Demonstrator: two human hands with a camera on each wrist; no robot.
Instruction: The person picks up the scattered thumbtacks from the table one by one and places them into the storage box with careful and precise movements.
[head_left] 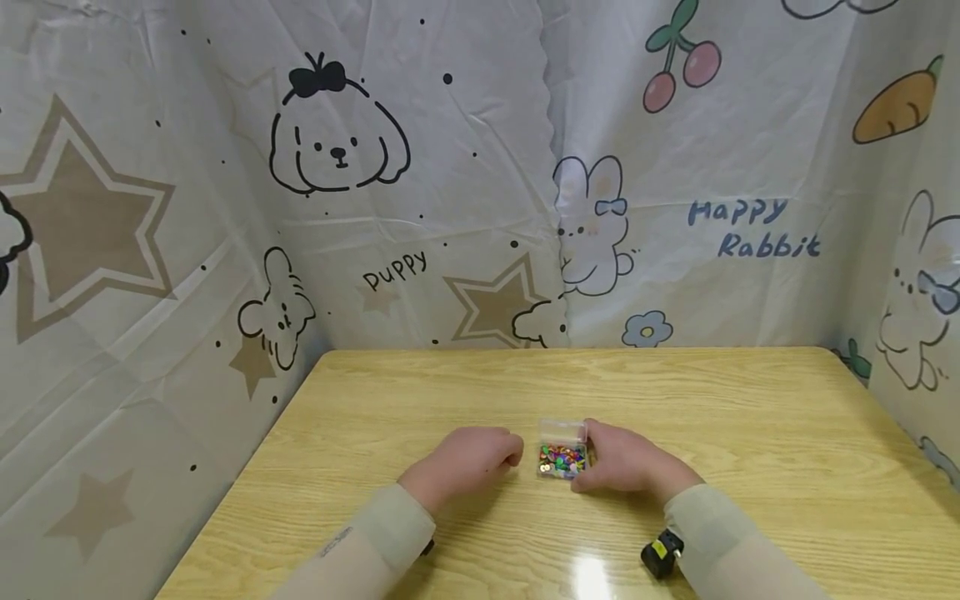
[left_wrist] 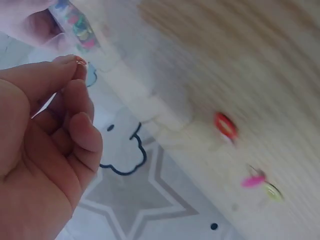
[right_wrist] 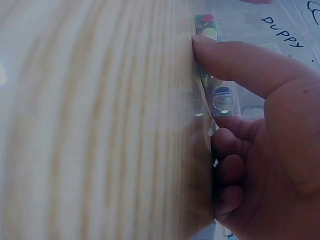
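Note:
A small clear plastic box (head_left: 562,477) with its lid (head_left: 562,431) raised stands on the table, filled with shiny multicoloured sequins (head_left: 561,458). My right hand (head_left: 626,458) grips the box's right side, its thumb along the near wall and its fingers behind, as the right wrist view also shows. Just left of the box, my left hand (head_left: 472,462) hovers low over the table. Between its thumb and forefinger it pinches a tiny orange-red sequin (left_wrist: 80,61). In the left wrist view a loose red sequin (left_wrist: 226,126), a pink one (left_wrist: 253,181) and a yellow-green one (left_wrist: 273,191) lie on the wood.
The light wood table (head_left: 420,383) reaches back to a printed cloth (head_left: 480,125) that hangs behind it and at both sides. A small black camera (head_left: 660,554) is strapped to the right wrist. Light glares off the table's front.

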